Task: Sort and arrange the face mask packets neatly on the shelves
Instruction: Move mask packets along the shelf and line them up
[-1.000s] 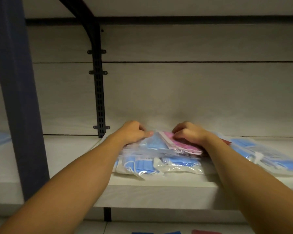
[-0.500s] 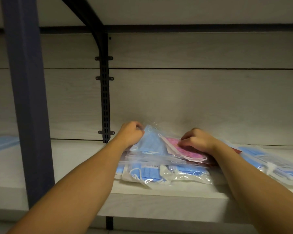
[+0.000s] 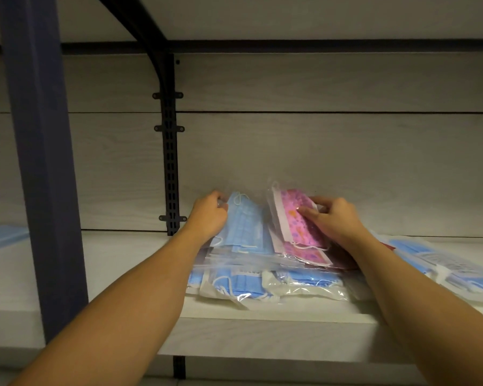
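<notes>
The left hand (image 3: 210, 215) is gripping the upper edge of a clear packet of blue face masks (image 3: 241, 224), fingers curled over its top, and is holding it tilted up on edge toward the back panel (image 3: 318, 162). The right hand (image 3: 333, 218) is pinching a clear packet of pink patterned masks (image 3: 293, 215), thumb on the near face and fingers wrapped behind its right edge; this packet is also standing tilted, just beside the blue one and leaning slightly to the left. Both lifted packets are resting their lower edges on a stack of blue mask packets (image 3: 265, 280) lying flat on the pale wooden shelf (image 3: 123, 263), near its front edge. A second pink patterned packet (image 3: 308, 254) is lying on that stack directly beneath the raised pink one, with something dark red under the right wrist, too hidden to identify. Further blue mask packets (image 3: 441, 263) are lying flat to the right of the stack, partly behind the right forearm. At the far left edge another blue packet (image 3: 0, 238) is lying on the shelf, well apart from the rest. A dark blue upright post (image 3: 39, 162) is standing at the shelf's front left, and a black slotted bracket rail (image 3: 170, 162) is running up the back panel just left of the left hand.
</notes>
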A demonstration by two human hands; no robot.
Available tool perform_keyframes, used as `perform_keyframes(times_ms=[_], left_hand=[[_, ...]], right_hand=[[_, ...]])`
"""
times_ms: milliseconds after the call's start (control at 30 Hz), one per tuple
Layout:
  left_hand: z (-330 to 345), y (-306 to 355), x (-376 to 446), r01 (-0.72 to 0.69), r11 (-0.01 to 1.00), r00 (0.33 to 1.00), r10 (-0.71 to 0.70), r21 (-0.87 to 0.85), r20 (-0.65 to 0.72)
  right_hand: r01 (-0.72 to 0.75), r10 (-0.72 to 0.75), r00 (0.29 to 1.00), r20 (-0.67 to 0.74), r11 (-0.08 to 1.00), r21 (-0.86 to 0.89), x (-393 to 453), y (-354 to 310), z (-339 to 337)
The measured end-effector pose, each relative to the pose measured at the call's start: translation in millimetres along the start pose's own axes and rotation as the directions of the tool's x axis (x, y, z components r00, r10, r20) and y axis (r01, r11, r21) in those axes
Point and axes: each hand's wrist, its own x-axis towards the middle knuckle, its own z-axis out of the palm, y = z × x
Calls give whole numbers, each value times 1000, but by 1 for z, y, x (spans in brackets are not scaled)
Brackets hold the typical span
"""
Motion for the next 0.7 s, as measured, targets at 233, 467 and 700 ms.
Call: perform_keyframes(times_ms=[233,467,700], left_hand=[[-4,7,-1,67,993,998,-67,-95,3],[-6,5,-5,133,942,991,-127,-309,39],[-5,-4,-6,162,914,986,-136,-372,96]], right_hand=[[-181,167,983,70,910,372,0,-1,-2],[-240,190,970,152,851,467,1,-7,-2],[-391,292,920,263,755,527,5,0,-4]])
